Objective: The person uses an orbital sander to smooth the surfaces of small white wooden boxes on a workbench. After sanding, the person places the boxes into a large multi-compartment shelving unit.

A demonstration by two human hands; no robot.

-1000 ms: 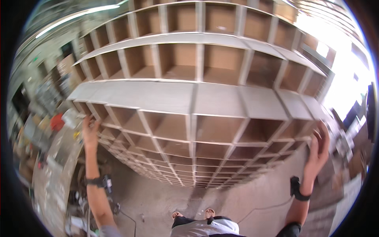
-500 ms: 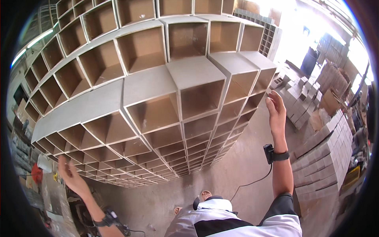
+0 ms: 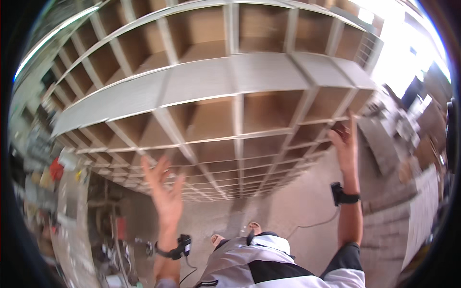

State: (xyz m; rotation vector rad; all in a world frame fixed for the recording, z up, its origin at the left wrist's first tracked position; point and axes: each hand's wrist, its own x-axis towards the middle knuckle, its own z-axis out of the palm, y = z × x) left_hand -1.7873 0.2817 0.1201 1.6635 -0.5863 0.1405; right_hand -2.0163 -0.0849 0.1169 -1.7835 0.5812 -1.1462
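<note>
A tall stack of open-fronted grey boxes [image 3: 199, 79] with brown insides rises in front of me, its upper rows set farther back than the lower ones. My left hand [image 3: 165, 192] is raised before the lower cells, fingers spread and holding nothing. At the stack's right edge is my right hand [image 3: 345, 141], its fingers apart and pointing up. Whether its fingertips touch the end box [image 3: 361, 98] cannot be made out. Both wrists carry a black strapped device with a cable.
Stacked grey blocks or boxes [image 3: 379, 223] stand on the right, with loose pieces and brown sheets beyond. A long bench or ledge [image 3: 72, 216] runs along the left, near a red object [image 3: 56, 169]. Concrete floor [image 3: 283, 211] lies around my feet.
My left hand has come from the far left toward the middle, in front of the stack. The right hand is slightly farther right and lower, near the stack's edge. The view has shifted.
</note>
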